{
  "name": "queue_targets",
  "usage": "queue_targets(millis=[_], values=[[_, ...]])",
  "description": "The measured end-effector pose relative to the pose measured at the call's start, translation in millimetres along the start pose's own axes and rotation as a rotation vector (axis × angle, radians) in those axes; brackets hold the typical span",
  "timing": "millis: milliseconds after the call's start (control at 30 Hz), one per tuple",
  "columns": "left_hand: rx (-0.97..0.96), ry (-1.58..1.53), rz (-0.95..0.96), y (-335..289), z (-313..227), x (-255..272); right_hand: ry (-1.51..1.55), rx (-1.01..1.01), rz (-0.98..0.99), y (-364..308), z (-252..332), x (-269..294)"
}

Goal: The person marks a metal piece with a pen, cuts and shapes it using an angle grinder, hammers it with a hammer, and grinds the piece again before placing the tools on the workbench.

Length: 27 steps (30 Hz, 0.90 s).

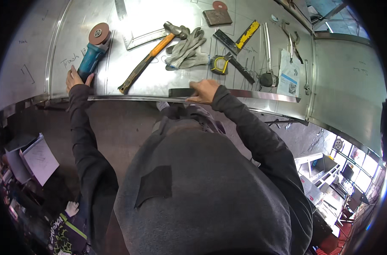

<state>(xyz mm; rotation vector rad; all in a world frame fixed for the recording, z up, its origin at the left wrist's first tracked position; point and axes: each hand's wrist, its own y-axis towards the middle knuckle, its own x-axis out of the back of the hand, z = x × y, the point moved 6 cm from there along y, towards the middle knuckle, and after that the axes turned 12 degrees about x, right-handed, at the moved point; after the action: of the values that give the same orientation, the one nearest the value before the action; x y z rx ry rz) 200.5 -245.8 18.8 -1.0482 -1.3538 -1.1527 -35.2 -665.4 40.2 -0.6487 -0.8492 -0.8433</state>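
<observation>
My left hand (78, 80) is wrapped around the lower body of a teal angle grinder (90, 59), which lies on the metal table with its reddish disc at the far end. My right hand (205, 91) is closed on a long flat metal bar with a dark, blocky end (182, 92) along the table's front edge; its metal strip (265, 95) runs out to the right. Between my hands lies a hammer (153, 53) with an orange and black handle. Grey work gloves (188, 51) and a yellow-black tape measure (219, 64) lie just beyond my right hand.
A metal square (144, 39), a black-and-yellow square (240, 42), a grey block (217, 18), locking pliers (292, 40) and a plastic packet (288, 78) lie on the table. At lower left is another person's gloved hand (72, 208). A white board (40, 160) stands nearby.
</observation>
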Motion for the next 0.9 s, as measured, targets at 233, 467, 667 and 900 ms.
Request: queue_targets(millis=[233,467,667,900], values=[[-0.434,-0.326,-0.370,-77.5,-115.4,67.0,0.134,-0.119,0.213,-7.8,11.1,-13.5],[-0.296,-0.194,0.321,-117.6,-278.4,5.8,0.189,-0.114,0.361,-11.2,46.3,-19.1],[-0.170,-0.312,0.298,-131.2,-268.1,10.3,-0.087,-0.050,0.693,-29.1,85.6,-30.5],[0.006,-1.069,0.237,-249.2,-74.6,74.9,-0.388,0.244,0.827,-25.0,141.2,-88.0]])
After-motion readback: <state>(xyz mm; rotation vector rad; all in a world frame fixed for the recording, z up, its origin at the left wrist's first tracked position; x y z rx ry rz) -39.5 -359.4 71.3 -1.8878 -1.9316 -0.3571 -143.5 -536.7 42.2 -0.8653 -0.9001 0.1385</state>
